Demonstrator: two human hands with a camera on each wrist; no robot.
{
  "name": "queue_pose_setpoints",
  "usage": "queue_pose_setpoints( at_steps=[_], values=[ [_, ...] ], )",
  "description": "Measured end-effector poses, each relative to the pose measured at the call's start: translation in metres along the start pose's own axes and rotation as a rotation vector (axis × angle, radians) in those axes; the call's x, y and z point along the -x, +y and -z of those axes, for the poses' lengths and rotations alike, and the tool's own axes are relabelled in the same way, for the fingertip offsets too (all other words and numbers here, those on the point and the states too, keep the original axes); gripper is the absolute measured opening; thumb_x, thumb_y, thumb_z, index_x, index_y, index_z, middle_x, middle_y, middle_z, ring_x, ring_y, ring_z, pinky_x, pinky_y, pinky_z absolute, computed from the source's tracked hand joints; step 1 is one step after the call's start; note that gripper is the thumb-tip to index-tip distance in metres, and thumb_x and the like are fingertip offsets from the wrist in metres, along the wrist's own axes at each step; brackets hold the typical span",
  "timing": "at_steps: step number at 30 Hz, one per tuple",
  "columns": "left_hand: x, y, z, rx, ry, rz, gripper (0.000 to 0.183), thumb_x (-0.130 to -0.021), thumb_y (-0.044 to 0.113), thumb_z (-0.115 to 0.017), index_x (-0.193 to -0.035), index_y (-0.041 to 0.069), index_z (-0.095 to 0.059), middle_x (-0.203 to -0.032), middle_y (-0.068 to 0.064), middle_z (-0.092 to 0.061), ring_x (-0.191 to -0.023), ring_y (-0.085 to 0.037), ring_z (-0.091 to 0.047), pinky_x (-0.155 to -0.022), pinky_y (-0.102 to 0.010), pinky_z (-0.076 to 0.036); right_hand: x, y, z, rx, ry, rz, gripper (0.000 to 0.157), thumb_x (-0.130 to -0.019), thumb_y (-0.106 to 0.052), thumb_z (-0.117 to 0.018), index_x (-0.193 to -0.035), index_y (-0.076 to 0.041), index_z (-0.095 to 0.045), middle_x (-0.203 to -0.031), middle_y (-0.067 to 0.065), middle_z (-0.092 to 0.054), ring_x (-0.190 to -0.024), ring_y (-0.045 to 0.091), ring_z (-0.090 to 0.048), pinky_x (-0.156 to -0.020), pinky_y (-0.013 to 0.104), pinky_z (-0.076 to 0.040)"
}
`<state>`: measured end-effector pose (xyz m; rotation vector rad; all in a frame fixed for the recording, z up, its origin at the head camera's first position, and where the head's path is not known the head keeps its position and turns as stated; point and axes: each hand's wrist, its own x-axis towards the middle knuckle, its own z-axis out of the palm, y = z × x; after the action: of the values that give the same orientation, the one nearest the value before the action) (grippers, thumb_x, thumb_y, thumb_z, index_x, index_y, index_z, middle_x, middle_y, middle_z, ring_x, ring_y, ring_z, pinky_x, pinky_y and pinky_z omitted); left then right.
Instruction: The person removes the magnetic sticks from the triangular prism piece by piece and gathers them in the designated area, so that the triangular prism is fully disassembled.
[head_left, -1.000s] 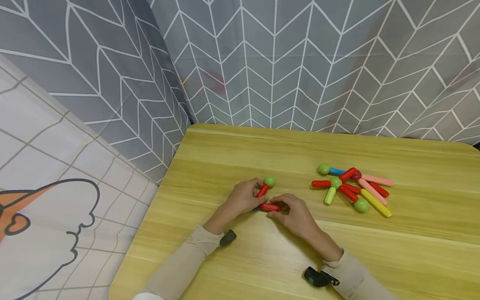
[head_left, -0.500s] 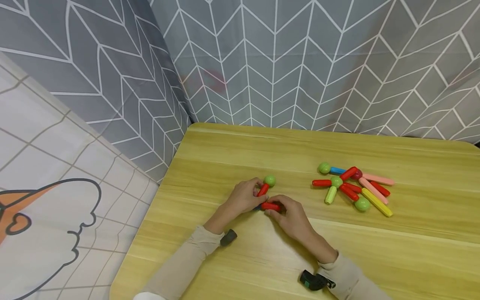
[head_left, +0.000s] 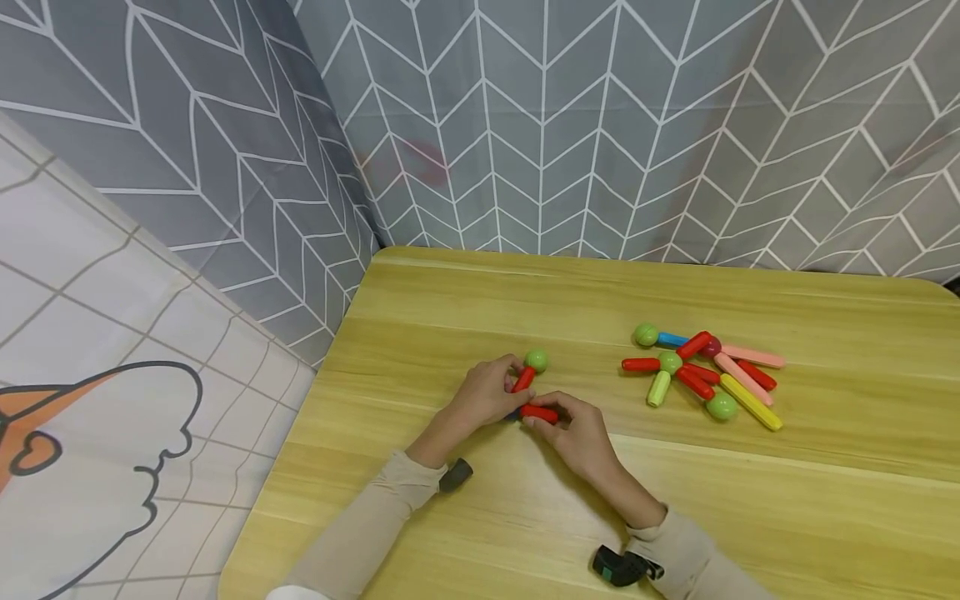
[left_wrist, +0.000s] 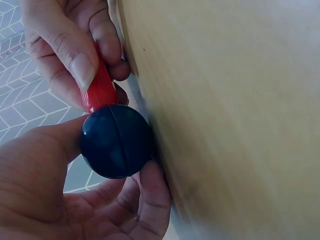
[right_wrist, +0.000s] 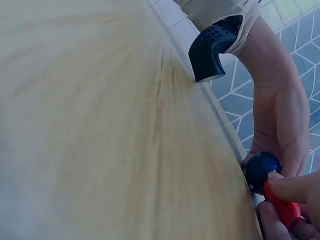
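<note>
My left hand (head_left: 480,393) grips a dark blue ball (left_wrist: 117,141) low over the table, thumb on one side and fingers on the other. Between the thumb and fingers of my right hand (head_left: 583,432) is a short red stick (left_wrist: 101,90), its end against the ball. In the right wrist view, the same red stick (right_wrist: 282,205) meets the blue ball (right_wrist: 262,170). Past my left fingertips, a second red stick (head_left: 525,378) slants away with a light green ball (head_left: 536,360) at its far end. Its near end is hidden by the left hand.
Right of the hands on the wooden table (head_left: 450,308) lies a cluster of joined sticks and balls, with a green ball (head_left: 670,361), a maroon ball (head_left: 710,347) and a yellow stick (head_left: 752,402). A patterned grey curtain (head_left: 570,125) hangs behind the table.
My right hand has shifted slightly left along the red stick, its thumb and fingers closing from a wider spread to a pinch. The left hand stays in place.
</note>
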<state>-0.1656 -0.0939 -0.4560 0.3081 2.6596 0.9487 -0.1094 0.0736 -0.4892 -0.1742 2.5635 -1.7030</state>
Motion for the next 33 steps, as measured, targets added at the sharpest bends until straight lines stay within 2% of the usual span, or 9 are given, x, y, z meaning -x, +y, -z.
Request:
queue_pose_setpoints(
  at_steps=[12,28,33],
  values=[
    [0.0000,0.0005,-0.0001,0.013,-0.012,-0.021,0.036,-0.092,0.026,-0.073,-0.121,0.008,-0.063,-0.078,-0.001,-0.058,-0.064,-0.011,-0.048,-0.054,-0.020,-0.038,0.0010,0.0001,-0.0007,-0.003,0.016,0.018,0.020,-0.080,-0.009,-0.083,-0.099,-0.010,-0.078,-0.105,0.009,-0.078,-0.095,0.020,-0.071,-0.073,0.015,-0.053],
    [0.0007,-0.0006,0.0013,0.022,-0.016,-0.034,0.036,-0.092,0.026,-0.073,-0.123,0.009,-0.063,-0.079,-0.001,-0.057,-0.065,-0.011,-0.048,-0.056,-0.020,-0.038,0.0035,-0.0018,0.0009,-0.013,-0.025,0.014,0.017,-0.083,-0.008,-0.081,-0.099,-0.011,-0.078,-0.104,0.007,-0.078,-0.090,0.008,-0.069,-0.073,0.017,-0.056],
    [0.0004,-0.0011,0.0005,0.024,-0.015,-0.035,0.036,-0.092,0.026,-0.073,-0.123,0.008,-0.063,-0.077,0.000,-0.056,-0.063,-0.011,-0.047,-0.055,-0.020,-0.037,0.0055,-0.0024,0.0040,0.001,-0.046,0.009,0.016,-0.084,-0.008,-0.080,-0.099,-0.013,-0.077,-0.102,0.005,-0.078,-0.091,0.009,-0.069,-0.074,0.018,-0.056]
  ],
)
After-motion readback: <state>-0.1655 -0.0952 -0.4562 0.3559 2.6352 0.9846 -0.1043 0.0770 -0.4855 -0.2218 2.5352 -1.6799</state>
